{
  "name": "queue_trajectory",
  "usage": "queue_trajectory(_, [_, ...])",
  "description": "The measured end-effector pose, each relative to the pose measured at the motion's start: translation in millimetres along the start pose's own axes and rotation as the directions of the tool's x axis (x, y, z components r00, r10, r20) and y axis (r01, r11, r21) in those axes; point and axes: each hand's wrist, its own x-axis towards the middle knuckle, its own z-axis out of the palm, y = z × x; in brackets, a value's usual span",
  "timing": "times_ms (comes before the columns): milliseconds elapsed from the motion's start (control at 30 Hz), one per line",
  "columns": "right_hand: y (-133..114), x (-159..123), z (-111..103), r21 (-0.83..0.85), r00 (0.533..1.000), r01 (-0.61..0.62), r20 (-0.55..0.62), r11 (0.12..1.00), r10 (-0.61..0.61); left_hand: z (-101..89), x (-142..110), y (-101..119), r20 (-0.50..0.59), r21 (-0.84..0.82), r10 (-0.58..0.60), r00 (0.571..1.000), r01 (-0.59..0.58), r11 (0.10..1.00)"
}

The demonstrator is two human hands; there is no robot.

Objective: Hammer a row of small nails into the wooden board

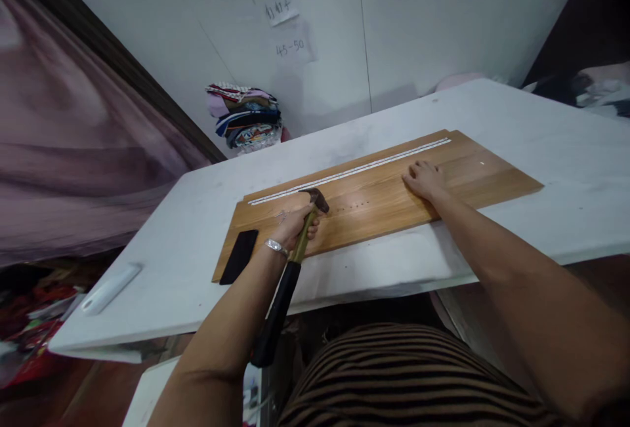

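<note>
My left hand [298, 225], with a silver band on its wrist, is wrapped round the upper handle of a claw hammer [304, 240]. The hammer's dark head is low over a wooden board [394, 201], and its black grip hangs past the table's front edge. Whether the head touches the board I cannot tell. To the right of the head runs a row of small dark nails [355, 206]. A few thin, loose pieces, perhaps nails [281, 216], lie left of my left hand. My right hand [424, 179] rests on the board farther right, fingers spread and slightly bent, holding nothing.
A long white strip [352, 171] lies along the board's far side. A flat black rectangle [239, 256] covers its left end. The white table [378, 263] also carries a pale, long object [112, 288] at left. Folded cloths [249, 119] are stacked by the wall.
</note>
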Motion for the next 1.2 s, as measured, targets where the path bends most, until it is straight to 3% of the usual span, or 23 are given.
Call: queue_trajectory(1200, [-0.2, -0.4, 0.4, 0.002, 1.0, 0.0, -0.014, 1.0, 0.0, 4.0, -0.4, -2.4, 0.006, 0.006, -0.01, 1.0, 0.01, 1.0])
